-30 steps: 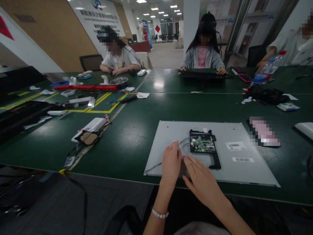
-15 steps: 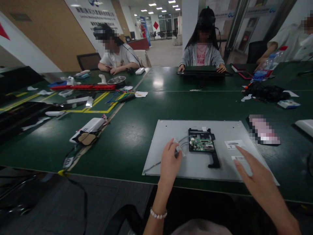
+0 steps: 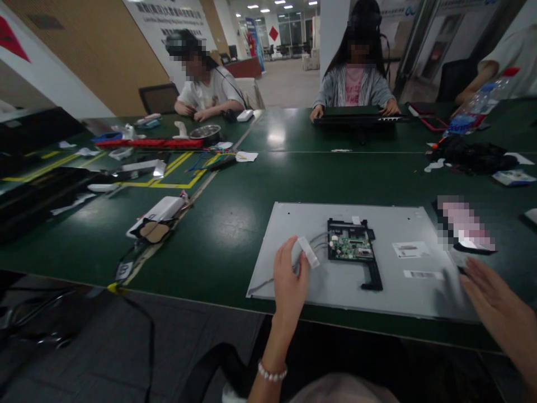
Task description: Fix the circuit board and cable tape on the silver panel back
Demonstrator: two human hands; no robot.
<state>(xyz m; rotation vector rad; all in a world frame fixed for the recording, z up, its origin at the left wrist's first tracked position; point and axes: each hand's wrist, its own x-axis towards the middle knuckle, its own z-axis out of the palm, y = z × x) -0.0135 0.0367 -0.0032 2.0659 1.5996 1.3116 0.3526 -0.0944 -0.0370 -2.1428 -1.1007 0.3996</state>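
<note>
A flat light-grey panel [image 3: 403, 221] lies on the green table in front of me. Fixed on it is a black plastic frame [image 3: 372, 277] with a green circuit board [image 3: 352, 247]. Grey cables [image 3: 319, 240] run left from the board into my left hand [image 3: 290, 277], whose fingers curl closed around them. A whitish strip [image 3: 309, 253], perhaps tape, stands at those fingertips. My right hand [image 3: 493, 288], slightly blurred, hovers by the panel's right edge with fingers stretched out. A small pale patch shows near its fingertips; I cannot make out what it is.
A phone [image 3: 467, 224] lies right of the panel. Left is a white battery-like pack [image 3: 157, 219] with a black cable. Farther off are a black bundle [image 3: 478, 157], a bottle [image 3: 474, 112], a red strip [image 3: 151, 144] and a metal bowl [image 3: 205, 132]. Co-workers sit across the table.
My right hand has moved right, from above the panel's labels to its right edge. The left hand stays at the cables, and the whitish strip now shows more plainly. The camera view has shifted slightly.
</note>
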